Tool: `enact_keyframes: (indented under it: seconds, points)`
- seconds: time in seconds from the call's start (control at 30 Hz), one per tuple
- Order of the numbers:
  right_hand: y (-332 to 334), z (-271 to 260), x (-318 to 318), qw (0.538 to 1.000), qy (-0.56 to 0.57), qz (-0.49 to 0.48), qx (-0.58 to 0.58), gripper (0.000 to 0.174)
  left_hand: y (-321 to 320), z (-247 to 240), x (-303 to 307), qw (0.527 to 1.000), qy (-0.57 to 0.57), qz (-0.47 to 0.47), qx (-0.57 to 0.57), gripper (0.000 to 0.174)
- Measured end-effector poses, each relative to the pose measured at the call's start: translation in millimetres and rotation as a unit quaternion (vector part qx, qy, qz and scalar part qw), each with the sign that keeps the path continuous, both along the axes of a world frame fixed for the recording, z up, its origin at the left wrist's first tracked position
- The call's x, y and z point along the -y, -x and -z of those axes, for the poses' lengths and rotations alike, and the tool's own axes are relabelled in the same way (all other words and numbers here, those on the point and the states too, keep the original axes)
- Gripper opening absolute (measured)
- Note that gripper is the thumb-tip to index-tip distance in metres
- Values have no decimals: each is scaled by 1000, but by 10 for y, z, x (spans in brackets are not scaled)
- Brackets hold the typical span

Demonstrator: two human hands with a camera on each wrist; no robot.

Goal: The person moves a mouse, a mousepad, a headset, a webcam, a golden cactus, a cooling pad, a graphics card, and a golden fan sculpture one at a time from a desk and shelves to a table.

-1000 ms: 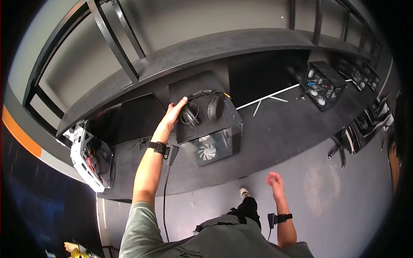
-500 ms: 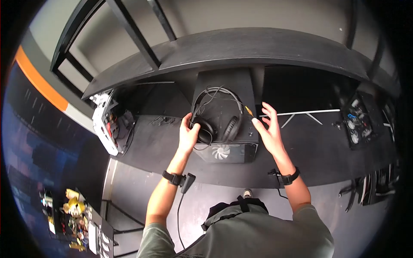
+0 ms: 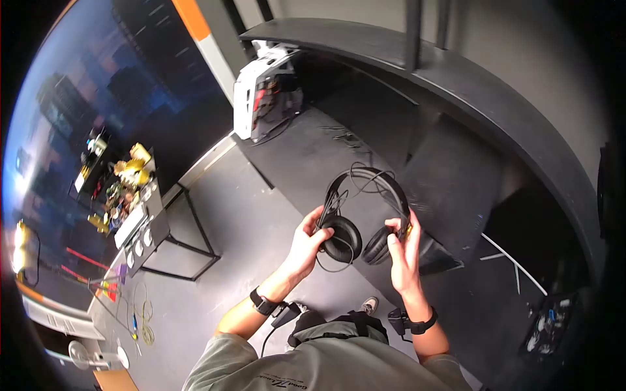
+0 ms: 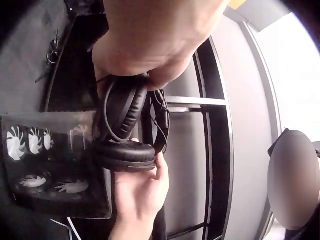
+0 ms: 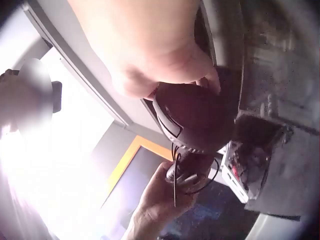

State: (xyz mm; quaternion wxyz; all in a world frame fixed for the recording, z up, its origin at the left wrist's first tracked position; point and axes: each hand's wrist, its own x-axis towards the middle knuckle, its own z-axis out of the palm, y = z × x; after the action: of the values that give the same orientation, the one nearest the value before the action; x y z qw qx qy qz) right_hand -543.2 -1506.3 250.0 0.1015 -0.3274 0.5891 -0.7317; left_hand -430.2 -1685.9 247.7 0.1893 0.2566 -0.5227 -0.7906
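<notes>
Seemingly at the carrying step, left hand [image 3: 305,248] and right hand [image 3: 405,262] grip the headphones [image 3: 344,240]; moving calls for minding the cable [image 3: 334,210] beside the left hand.

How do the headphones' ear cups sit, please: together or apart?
Apart: the head view shows a gap between the ear cups, bridged by the headband.

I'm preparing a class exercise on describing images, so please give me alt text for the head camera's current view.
A person's left hand and right hand hold black headphones by the ear cups, a thin cable looping about them. Beyond are a dark desk and a white-framed computer case; a cluttered table stands at the picture's left.
</notes>
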Motion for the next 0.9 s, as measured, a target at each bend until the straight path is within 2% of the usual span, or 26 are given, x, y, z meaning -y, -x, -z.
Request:
enact_keyframes:
  seconds: [0.1, 0.13, 0.17, 0.23, 0.3, 0.37, 0.53, 0.67, 0.73, 0.9]
  points:
    - [-522, 44, 521, 998, -34, -50, 4, 76, -669, 86, 317, 999, -9, -53, -1, 62]
    - [-698, 42, 704, 995, -57, -75, 14, 91, -913, 247, 463, 996, 20, -86, 9, 62]
    - [-906, -2, 906, 992, -73, -94, 30, 102, -1164, 286, 593, 995, -3, -96, 32, 60]
    - [-1170, 115, 1273, 984, -99, -148, 3, 111, -1540, 519, 810, 989, -27, -147, 4, 58]
    - [-1567, 242, 1685, 972, -125, -200, -25, 116, -2074, 509, 1069, 979, -73, -187, 19, 58]
    - [-1991, 315, 2036, 955, -132, -265, 12, 118, -2557, 661, 1316, 969, -95, -228, 8, 61]
    - [-2836, 798, 2857, 922, -144, -356, -50, 117, -3715, 768, 1587, 929, -140, -340, 42, 65]
    - [-3419, 728, 3371, 889, -166, -425, -37, 109, -4430, 883, 1754, 896, -184, -404, 22, 69]
    - [-3581, 761, 3613, 867, -182, -463, -17, 103, -4636, 1023, 1830, 873, -215, -437, 6, 69]
    - [-3950, 881, 4124, 846, -183, -499, -31, 96, -4855, 1047, 2060, 835, -245, -492, -38, 66]
